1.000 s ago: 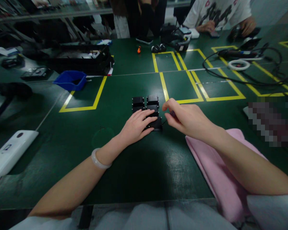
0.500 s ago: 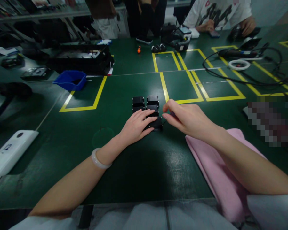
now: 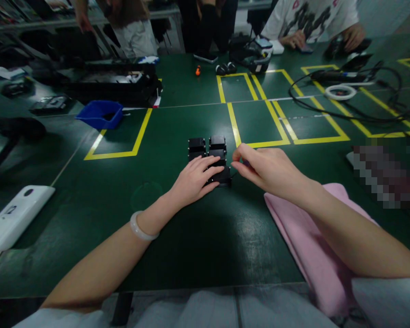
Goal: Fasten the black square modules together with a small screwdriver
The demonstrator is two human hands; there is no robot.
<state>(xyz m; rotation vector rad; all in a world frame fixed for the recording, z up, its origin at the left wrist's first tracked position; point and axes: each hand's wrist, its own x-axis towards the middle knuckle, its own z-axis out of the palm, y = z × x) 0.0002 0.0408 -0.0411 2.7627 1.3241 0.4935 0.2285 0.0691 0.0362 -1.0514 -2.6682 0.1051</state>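
Several small black box-shaped parts, perhaps servo motors (image 3: pixel 217 142), stand in two columns on the green table, with bright screw-like dots at their corners. My left hand (image 3: pixel 193 181) lies flat over the nearer ones, fingers spread, hiding part of the left column. Just right of the nearest block, my right hand (image 3: pixel 269 168) is closed in a pinch. A thin dark piece (image 3: pixel 234 174) runs between its fingertips and that block's side; whether it is a wire or a tool, I cannot tell.
A pink cloth (image 3: pixel 294 228) lies under my right forearm. At left are a white device (image 3: pixel 20 216) and a blue bin (image 3: pixel 100 114). Yellow tape (image 3: pixel 283 123) marks rectangles. Black cables (image 3: pixel 328 109) coil at right. Across the table, a person's hand (image 3: pixel 295 40) touches a phone.
My hands and the black blocks look almost unchanged. In the background, a standing person has shifted to the left.
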